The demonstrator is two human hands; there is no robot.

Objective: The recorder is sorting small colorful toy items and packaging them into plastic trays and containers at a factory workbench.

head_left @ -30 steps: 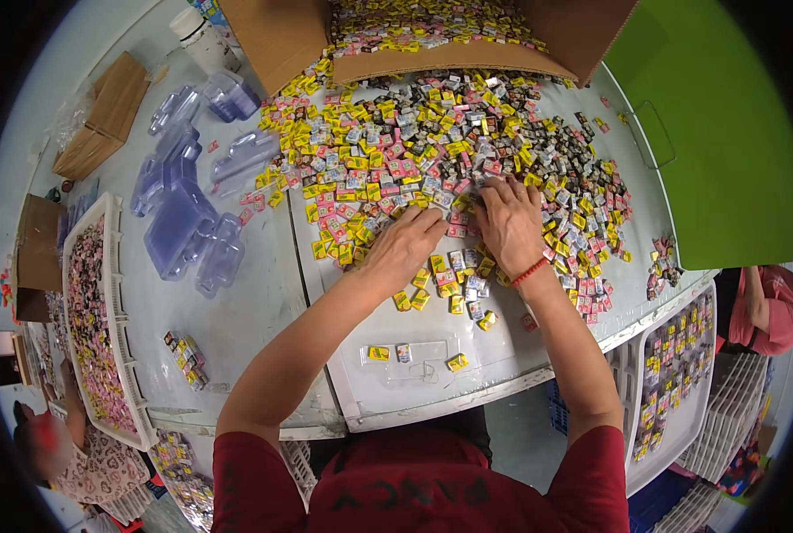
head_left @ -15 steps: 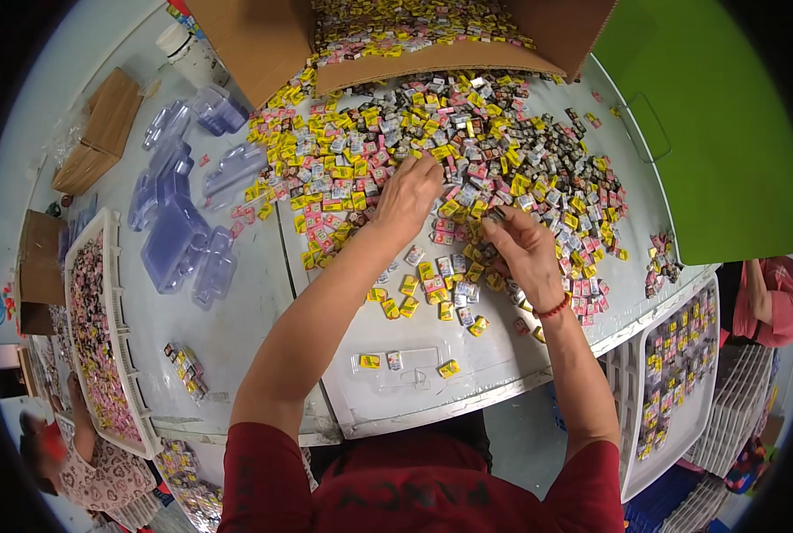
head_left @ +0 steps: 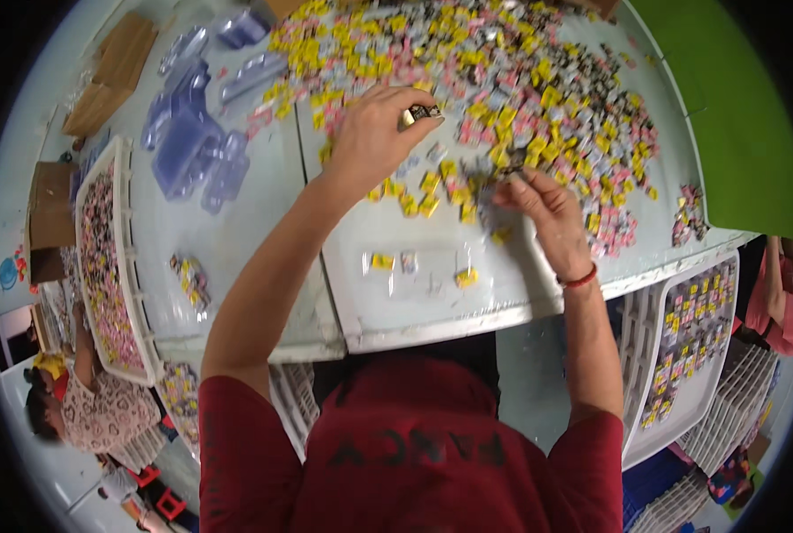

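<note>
Since a moment ago the left hand [head_left: 377,133] has lifted off the heap of small packets [head_left: 538,75] and drawn back toward the person, and the right hand [head_left: 547,202] has pulled back a little too. The left is raised near the close edge of the heap, back of the hand upward, fingers curled and thumb pressed in; between them it grips a dark-and-white packet [head_left: 424,113]. The right is turned with its thumb toward the left hand, fingers bent, their tips pinching a dark packet [head_left: 514,161], which is blurred. A red bracelet [head_left: 579,277] circles that wrist.

Just in front, loose yellow and pale packets [head_left: 428,183] lie on the white table. Nearer the person, a faint clear tray [head_left: 434,271] has a yellow packet and a whitish one on its left side and another yellow at its right end. To the left stands a white basket [head_left: 132,275] filled with pink, yellow and dark packets; at the right a white tray [head_left: 701,395] bears packets in rows. Bluish clear plastic trays [head_left: 186,142] are piled left of the heap.
</note>
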